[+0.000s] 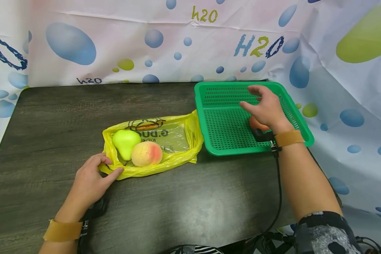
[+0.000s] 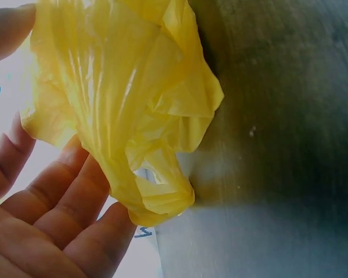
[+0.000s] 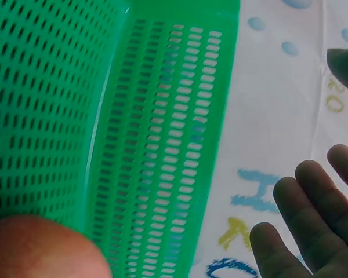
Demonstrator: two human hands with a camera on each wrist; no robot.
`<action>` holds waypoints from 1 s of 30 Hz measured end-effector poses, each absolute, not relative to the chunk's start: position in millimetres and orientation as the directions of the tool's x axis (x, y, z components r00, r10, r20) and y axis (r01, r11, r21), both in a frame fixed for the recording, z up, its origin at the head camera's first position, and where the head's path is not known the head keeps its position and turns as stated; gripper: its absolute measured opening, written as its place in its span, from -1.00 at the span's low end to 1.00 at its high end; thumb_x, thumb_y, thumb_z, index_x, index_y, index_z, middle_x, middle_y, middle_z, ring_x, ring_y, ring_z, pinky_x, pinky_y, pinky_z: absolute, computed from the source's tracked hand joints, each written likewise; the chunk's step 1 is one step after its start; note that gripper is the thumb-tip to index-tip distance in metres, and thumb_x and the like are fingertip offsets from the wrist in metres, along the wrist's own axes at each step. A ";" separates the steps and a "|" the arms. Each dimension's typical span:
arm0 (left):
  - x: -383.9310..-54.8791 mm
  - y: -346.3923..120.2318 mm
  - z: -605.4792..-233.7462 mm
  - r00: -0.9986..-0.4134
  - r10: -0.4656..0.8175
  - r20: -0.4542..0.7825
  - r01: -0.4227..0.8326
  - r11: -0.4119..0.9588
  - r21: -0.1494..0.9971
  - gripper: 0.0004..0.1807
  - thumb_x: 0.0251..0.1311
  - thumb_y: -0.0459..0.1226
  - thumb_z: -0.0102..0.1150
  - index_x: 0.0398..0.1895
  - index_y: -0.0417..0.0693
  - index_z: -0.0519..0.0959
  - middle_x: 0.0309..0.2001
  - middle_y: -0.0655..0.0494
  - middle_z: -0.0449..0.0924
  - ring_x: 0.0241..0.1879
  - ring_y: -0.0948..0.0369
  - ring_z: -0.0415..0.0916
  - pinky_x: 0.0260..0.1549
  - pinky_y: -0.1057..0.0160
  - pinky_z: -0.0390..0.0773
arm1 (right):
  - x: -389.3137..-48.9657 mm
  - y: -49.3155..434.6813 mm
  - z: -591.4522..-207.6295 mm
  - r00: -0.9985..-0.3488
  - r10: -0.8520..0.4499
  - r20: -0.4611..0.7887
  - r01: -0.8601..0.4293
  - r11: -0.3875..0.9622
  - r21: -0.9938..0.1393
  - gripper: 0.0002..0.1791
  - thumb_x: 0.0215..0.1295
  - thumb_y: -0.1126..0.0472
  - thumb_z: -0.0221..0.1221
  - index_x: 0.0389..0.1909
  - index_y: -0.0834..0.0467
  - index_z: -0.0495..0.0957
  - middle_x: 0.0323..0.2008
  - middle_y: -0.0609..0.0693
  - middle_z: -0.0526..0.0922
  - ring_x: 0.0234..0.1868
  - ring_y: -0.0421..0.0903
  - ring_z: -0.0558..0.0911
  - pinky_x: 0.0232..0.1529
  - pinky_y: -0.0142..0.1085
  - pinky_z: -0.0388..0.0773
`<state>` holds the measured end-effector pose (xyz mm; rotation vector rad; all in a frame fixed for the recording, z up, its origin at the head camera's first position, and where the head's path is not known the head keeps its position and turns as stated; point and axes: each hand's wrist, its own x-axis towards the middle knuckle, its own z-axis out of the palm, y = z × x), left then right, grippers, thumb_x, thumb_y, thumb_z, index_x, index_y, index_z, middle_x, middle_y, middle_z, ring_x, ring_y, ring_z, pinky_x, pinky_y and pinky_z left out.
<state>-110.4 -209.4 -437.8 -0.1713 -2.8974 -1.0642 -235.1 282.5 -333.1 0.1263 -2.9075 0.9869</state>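
Head: bag edge [image 1: 174, 157] beside basket rim [image 1: 238, 151]

A dark, wood-grained tabletop [image 1: 209, 197] spreads across the head view's middle. Behind it, from nine o'clock round to four, a white sheet [image 1: 117, 38] carries a large blue oval [image 1: 71, 43] at ten, yellow-green "h2O" lettering [image 1: 204, 16] at twelve and a green oval [image 1: 366, 33] at two.

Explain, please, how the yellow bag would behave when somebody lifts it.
The yellow bag will probably be floppy: its thin film is creased and folded. Lifted by one edge, it would likely sag unevenly, because the green pear and the peach sit toward its left end. The rounded peach might roll inside.
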 end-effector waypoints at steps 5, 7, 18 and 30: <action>-110.5 -208.8 -437.9 -0.992 0.086 0.088 0.123 0.762 0.636 -0.61 0.21 -0.25 0.49 -0.18 -0.29 0.46 0.17 -0.45 0.49 0.23 -0.34 0.39 0.08 -0.36 0.41 | -237.4 292.8 -340.1 -0.998 -0.032 0.062 -0.063 0.796 -0.602 -0.28 0.47 0.13 0.24 0.50 0.36 0.25 0.44 0.35 0.35 0.47 0.29 0.31 0.43 0.13 0.28; -110.5 -208.6 -437.8 -0.992 0.086 0.089 0.123 0.763 0.634 -0.61 0.21 -0.25 0.49 -0.18 -0.29 0.47 0.17 -0.45 0.49 0.23 -0.35 0.39 0.07 -0.37 0.41 | -238.1 295.1 -341.4 -0.998 -0.019 0.057 -0.049 0.798 -0.601 -0.28 0.47 0.12 0.24 0.50 0.35 0.25 0.45 0.35 0.34 0.47 0.28 0.30 0.43 0.13 0.28; -110.4 -208.6 -436.9 -0.993 0.081 0.081 0.114 0.762 0.638 -0.61 0.22 -0.24 0.49 -0.17 -0.29 0.46 0.19 -0.45 0.48 0.25 -0.34 0.38 0.08 -0.36 0.40 | -239.5 304.1 -342.7 -0.999 0.027 0.019 0.012 0.825 -0.566 -0.23 0.48 0.04 0.22 0.54 0.32 0.21 0.46 0.35 0.32 0.47 0.33 0.29 0.42 0.21 0.26; -110.2 -207.6 -437.1 -0.993 0.075 0.093 0.117 0.764 0.634 -0.61 0.20 -0.25 0.50 -0.18 -0.29 0.46 0.16 -0.44 0.49 0.22 -0.34 0.40 0.06 -0.35 0.42 | -236.7 319.5 -352.6 -0.997 0.045 -0.062 0.072 0.823 -0.564 -0.17 0.49 -0.03 0.21 0.57 0.31 0.14 0.50 0.36 0.26 0.49 0.36 0.24 0.42 0.24 0.23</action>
